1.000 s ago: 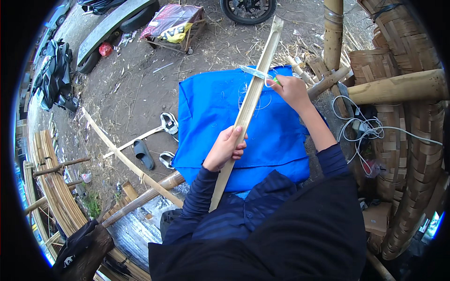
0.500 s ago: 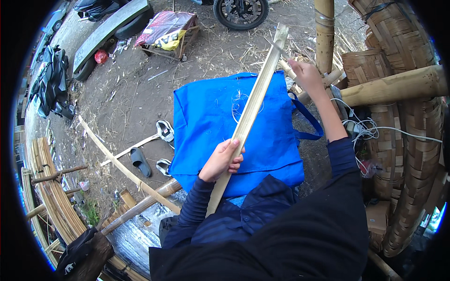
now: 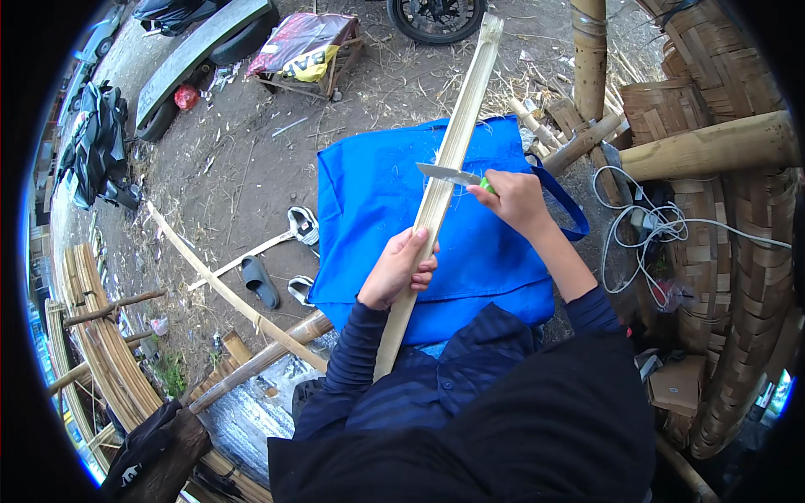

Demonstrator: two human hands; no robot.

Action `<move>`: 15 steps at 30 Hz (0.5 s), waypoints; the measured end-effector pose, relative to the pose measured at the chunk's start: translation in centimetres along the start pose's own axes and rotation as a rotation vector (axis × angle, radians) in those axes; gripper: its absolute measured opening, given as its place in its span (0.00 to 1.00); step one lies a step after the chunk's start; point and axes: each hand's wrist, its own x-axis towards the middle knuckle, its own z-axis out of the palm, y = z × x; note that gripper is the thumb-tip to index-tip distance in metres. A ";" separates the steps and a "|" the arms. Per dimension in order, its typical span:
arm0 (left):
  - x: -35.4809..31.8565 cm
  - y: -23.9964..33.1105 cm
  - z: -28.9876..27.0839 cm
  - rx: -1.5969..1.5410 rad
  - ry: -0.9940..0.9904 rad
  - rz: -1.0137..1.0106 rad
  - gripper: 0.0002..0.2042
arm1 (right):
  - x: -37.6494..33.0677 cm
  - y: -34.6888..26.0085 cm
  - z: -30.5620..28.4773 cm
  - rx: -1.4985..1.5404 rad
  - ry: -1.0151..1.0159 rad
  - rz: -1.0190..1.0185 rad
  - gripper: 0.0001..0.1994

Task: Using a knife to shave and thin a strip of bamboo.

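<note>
A long, pale bamboo strip [image 3: 454, 138] slants away from my lap over a blue cloth bag [image 3: 369, 210] spread across my legs. My left hand [image 3: 401, 267] is wrapped round the strip's lower half. In my right hand [image 3: 513, 199] is a knife [image 3: 453, 174] with a green handle; the fingers are closed on that handle. The blade lies across the strip above my left hand, its tip pointing left. Thin curled shavings rest on the blue cloth.
Sandals [image 3: 261, 282] lie on the dirt at left, near a long loose bamboo strip [image 3: 226, 289]. Bundled strips [image 3: 105, 335] stand far left. At right are a thick bamboo pole [image 3: 713, 152], white cable [image 3: 646, 222] and woven panels [image 3: 704, 251]. A motorcycle wheel [image 3: 436, 17] is ahead.
My right hand has drawn the knife from the strip's far end down toward my left hand. The strip's far end has shifted slightly up and left; my left hand still grips it.
</note>
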 end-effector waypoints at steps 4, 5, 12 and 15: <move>0.2 -0.4 -0.1 0.012 0.006 0.016 0.17 | 1.2 1.2 0.3 -0.032 0.018 -0.002 0.24; 0.2 -0.3 -0.2 0.020 0.014 0.021 0.17 | 1.4 1.6 0.4 -0.028 0.020 0.011 0.25; 0.0 -0.9 0.6 0.009 -0.027 -0.024 0.17 | 5.9 8.1 -2.4 -0.076 0.039 0.371 0.31; 0.0 -0.6 0.5 -0.004 -0.028 -0.014 0.17 | 7.2 8.9 -3.0 -0.066 0.059 0.346 0.33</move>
